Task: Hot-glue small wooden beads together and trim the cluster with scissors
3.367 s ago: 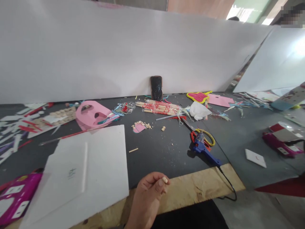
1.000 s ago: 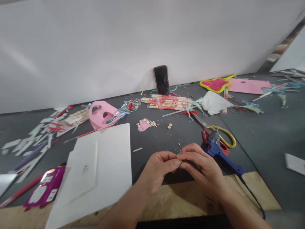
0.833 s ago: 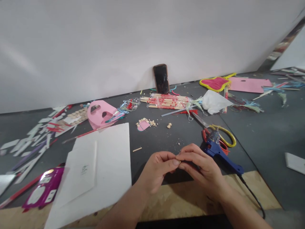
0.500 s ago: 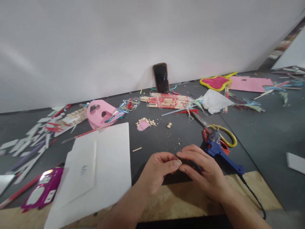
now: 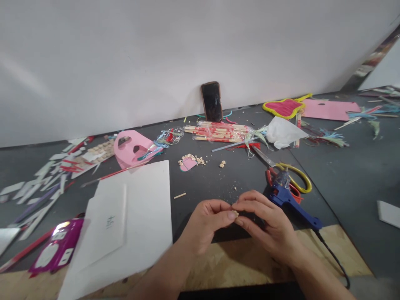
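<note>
The left hand (image 5: 204, 223) pinches a half-hidden bit (image 5: 236, 213); whether the right hand (image 5: 270, 225), left of the glue gun (image 5: 289, 205), pinches too, I cannot tell. Best press lightly.

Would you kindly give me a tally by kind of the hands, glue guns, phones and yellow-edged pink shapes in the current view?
Hands: 2 (left hand and right hand)
Glue gun: 1
Phone: 1
Yellow-edged pink shape: 1
Total: 5
</note>
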Demonstrator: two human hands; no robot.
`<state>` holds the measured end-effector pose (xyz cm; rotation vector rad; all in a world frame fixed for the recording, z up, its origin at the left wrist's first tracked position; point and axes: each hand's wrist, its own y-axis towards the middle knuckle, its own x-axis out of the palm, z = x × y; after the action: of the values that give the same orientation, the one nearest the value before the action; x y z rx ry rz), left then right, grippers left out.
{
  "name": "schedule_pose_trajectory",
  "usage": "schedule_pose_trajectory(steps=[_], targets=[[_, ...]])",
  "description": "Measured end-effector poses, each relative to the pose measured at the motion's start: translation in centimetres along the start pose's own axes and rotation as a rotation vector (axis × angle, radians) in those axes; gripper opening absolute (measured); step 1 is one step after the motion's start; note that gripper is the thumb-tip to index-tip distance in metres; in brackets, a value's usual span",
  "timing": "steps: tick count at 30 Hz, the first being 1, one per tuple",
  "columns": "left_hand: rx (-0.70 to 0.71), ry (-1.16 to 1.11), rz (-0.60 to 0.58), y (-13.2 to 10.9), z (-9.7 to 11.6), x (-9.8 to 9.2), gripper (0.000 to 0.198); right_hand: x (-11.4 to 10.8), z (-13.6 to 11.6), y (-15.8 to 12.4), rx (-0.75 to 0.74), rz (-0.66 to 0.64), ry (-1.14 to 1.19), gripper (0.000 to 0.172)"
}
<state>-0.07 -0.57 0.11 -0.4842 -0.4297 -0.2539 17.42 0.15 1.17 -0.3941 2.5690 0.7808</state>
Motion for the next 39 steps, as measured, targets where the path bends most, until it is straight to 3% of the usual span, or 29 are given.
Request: schedule_pose_trajectory(steps=[10,14,17,21,24,26,29,33,39], targets=[[0.001,0.005,-0.002,-0.1,0.0,0.0,0.017,0.2,0.0,0.0,-0.002,-0.021,0.006,0.015],[0.04,0.026,-0.055,-0.2,-0.1,-0.1,0.025,-0.1,-0.1,0.1,0.021,0.007,0.024,0.014],[0.114,0.063,-0.015,-0.3,-0.1,0.0,0.028,-0.1,0.0,0.1,0.055,0.027,0.039,0.012],[0.311,0.297,0.115,-0.4,0.2,0.5,0.02,0.1,0.1,0.1,0.11,0.049,0.059,0.009],[0.476,0.464,0.116,-0.6,0.3,0.8,0.018,0.2,0.0,0.1,0.125,0.044,0.09,0.01],[0.509,0.524,0.109,-0.7,0.3,1.0,0.013,0.2,-0.1,0.2,0.131,0.039,0.099,0.01],[0.483,0.51,0.106,-0.7,0.3,0.9,0.01,0.2,-0.1,0.3,0.132,0.024,0.111,0.014],[0.396,0.292,0.042,-0.4,0.3,0.6,0.012,0.0,0.0,0.0,0.112,0.08,0.102,0.01],[0.239,0.004,-0.068,0.0,0.2,0.5,0.015,-0.1,-0.2,0.1,0.017,0.015,0.058,0.029]])
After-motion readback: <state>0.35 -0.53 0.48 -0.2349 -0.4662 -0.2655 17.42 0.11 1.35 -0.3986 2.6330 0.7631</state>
